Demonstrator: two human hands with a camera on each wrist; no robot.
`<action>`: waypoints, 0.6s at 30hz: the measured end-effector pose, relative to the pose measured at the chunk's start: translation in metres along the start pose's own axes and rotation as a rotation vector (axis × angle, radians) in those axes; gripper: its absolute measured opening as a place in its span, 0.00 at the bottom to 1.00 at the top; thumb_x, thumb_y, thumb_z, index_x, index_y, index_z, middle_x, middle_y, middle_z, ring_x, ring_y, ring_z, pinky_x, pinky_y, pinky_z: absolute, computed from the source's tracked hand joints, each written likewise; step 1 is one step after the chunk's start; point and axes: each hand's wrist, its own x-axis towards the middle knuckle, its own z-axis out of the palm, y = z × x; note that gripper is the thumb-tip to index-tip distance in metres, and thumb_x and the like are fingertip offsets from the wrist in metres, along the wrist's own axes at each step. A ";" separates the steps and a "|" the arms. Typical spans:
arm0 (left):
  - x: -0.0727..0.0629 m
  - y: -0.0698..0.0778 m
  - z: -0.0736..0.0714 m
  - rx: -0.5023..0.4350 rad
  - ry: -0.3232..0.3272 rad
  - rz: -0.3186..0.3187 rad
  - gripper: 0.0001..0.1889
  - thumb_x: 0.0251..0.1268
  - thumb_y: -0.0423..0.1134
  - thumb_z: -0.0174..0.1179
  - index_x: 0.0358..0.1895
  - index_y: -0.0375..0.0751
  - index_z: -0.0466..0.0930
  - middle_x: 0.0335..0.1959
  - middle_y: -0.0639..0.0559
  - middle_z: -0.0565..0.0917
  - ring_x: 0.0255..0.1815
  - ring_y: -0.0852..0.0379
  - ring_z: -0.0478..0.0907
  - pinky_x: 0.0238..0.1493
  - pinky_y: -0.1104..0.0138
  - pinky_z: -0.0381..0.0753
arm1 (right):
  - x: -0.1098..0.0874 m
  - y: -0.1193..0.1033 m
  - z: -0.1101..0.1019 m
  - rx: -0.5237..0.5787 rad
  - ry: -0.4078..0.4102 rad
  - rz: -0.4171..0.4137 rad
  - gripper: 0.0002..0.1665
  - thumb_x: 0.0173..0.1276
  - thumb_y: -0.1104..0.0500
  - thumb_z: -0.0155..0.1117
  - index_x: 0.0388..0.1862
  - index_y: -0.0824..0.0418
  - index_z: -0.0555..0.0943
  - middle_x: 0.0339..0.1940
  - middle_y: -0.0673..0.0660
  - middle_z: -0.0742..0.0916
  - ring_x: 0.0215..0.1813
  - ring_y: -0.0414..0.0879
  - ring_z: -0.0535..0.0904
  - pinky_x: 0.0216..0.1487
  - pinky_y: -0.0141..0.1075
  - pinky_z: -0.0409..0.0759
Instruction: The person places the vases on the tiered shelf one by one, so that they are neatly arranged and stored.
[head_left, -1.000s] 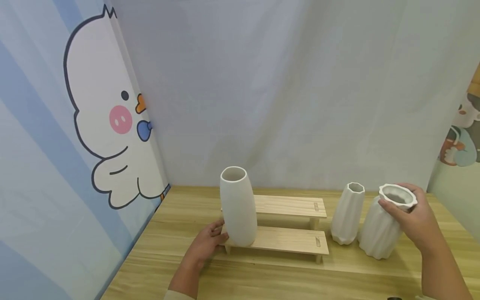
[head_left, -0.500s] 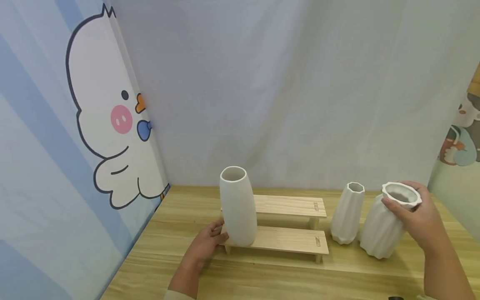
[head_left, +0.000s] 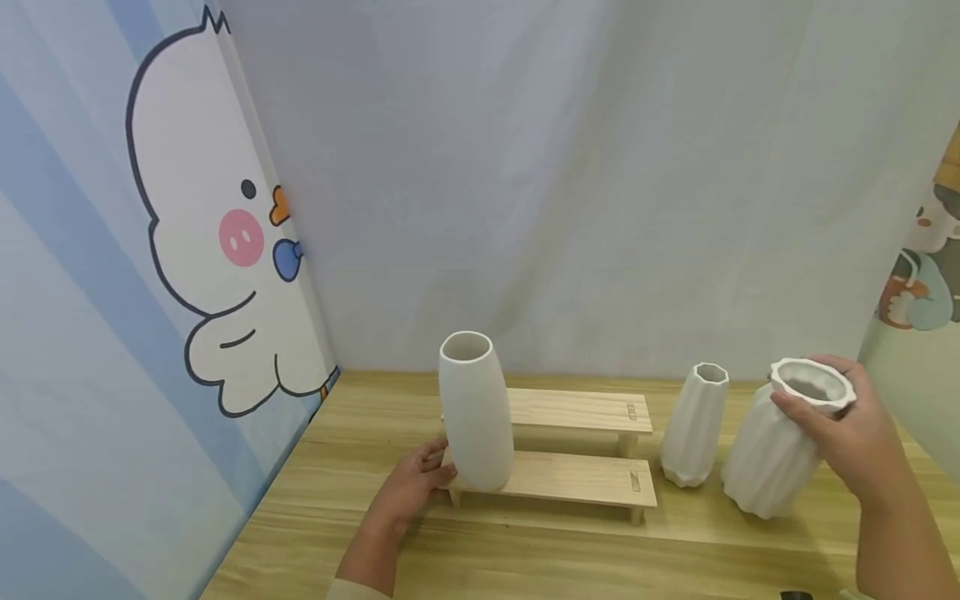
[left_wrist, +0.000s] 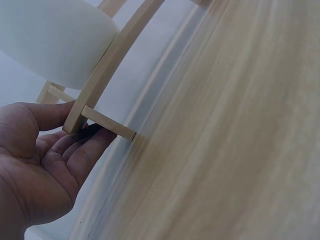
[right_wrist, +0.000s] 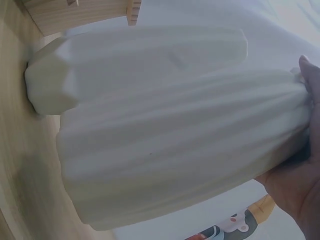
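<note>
My right hand [head_left: 855, 425] grips the neck of a white fluted vase [head_left: 772, 454] with a scalloped rim, which leans to the right. In the right wrist view, that vase's base is close over the table, with a shadow beneath. On its left stands a slimmer white faceted vase [head_left: 693, 429]. With thumb and fingers, my left hand [head_left: 408, 487] holds the left end of a low wooden display stand [head_left: 577, 479]; in the left wrist view, the fingers reach under its board [left_wrist: 107, 72]. A tall smooth white vase [head_left: 476, 417] stands upright on that board's left end.
Behind the low stand is a taller wooden tier [head_left: 577, 408], partly covered by the smooth vase. A small dark object [head_left: 795, 595] shows at the bottom edge of the head view. A pale curtain [head_left: 585, 183] hangs behind the wooden table [head_left: 562, 558].
My right hand has moved right and slightly up with the fluted vase, widening the gap to the slimmer vase. The left hand has stayed on the stand.
</note>
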 end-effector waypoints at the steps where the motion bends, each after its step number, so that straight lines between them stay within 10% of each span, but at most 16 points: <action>1: 0.000 -0.001 0.000 0.003 0.000 -0.001 0.32 0.70 0.43 0.60 0.73 0.36 0.62 0.71 0.35 0.68 0.63 0.45 0.75 0.54 0.56 0.80 | 0.000 -0.002 0.000 -0.002 0.003 -0.001 0.32 0.69 0.63 0.64 0.63 0.42 0.62 0.49 0.40 0.74 0.44 0.29 0.75 0.36 0.22 0.77; 18: 0.001 -0.002 0.001 -0.003 0.007 -0.002 0.31 0.71 0.42 0.58 0.73 0.36 0.61 0.70 0.35 0.69 0.63 0.46 0.75 0.54 0.54 0.80 | -0.009 -0.030 0.000 0.387 -0.087 -0.112 0.33 0.63 0.78 0.61 0.61 0.54 0.66 0.44 0.42 0.89 0.43 0.33 0.84 0.37 0.23 0.79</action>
